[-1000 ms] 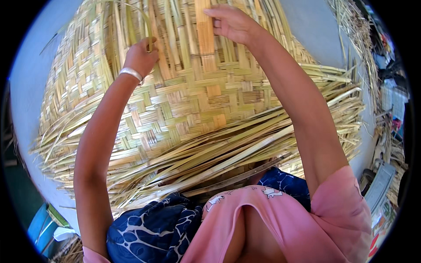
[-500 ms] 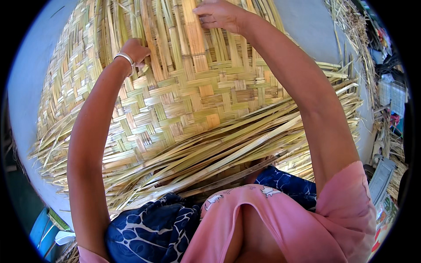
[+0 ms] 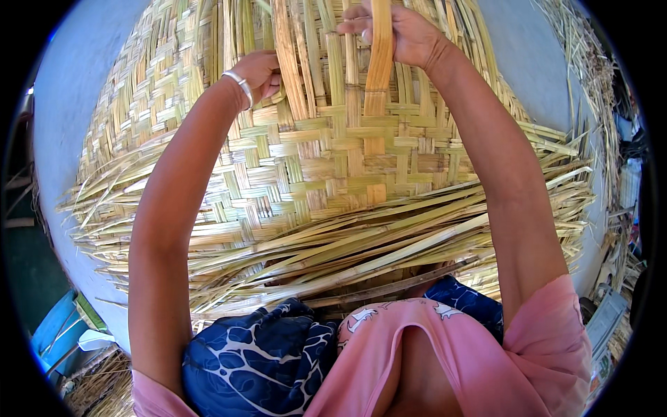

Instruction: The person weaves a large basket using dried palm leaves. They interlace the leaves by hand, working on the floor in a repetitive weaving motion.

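Observation:
A large mat (image 3: 299, 163) of flattened, yellow-green split-cane strips lies in front of me, woven crosswise nearer to me and with loose lengthwise strips at the far side. My left hand (image 3: 258, 75), with a silver bangle at the wrist, is closed low over the mat, its curled fingers at the edge of a pale green strip. My right hand (image 3: 410, 38) is farther to the right, behind a broad orange-tan strip (image 3: 379, 62) that stands lifted off the weave. Its fingers reach left past this strip; the thumb is hidden.
Long unwoven strip ends (image 3: 361, 240) fan across the mat's near edge, close to my lap. Grey-blue floor (image 3: 514, 42) shows beside the mat. Dry stalks (image 3: 590, 76) are heaped at the right. A blue container (image 3: 59, 333) stands at the lower left, a grey plastic piece (image 3: 606, 316) at the lower right.
The broad orange-tan strip, flat before, is now raised in front of my right hand. In the picture, both hands and the mat sit farther right.

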